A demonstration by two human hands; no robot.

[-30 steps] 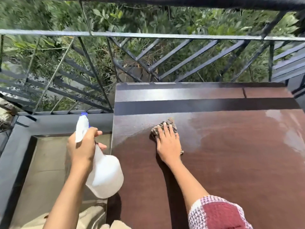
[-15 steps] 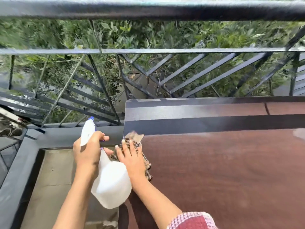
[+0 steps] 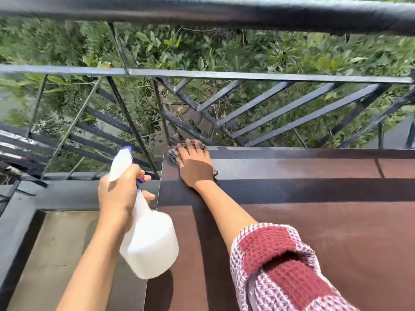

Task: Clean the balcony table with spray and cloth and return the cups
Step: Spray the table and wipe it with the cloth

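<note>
Cloth (image 3: 174, 154) lies on the tabletop (image 3: 314, 221), far-left corner, under the spread right hand (image 3: 195, 164); overshooting could push it off through the railing (image 3: 224, 75). Left hand (image 3: 119, 189) grips the bottle (image 3: 148, 239) off the left edge.

Cloth (image 3: 174, 154) is sitting on the counter's (image 3: 314, 221) far-left corner under the right hand (image 3: 195, 163); spray bottle (image 3: 148, 239) is hanging just off its left edge, railing (image 3: 247, 75) standing behind.
</note>
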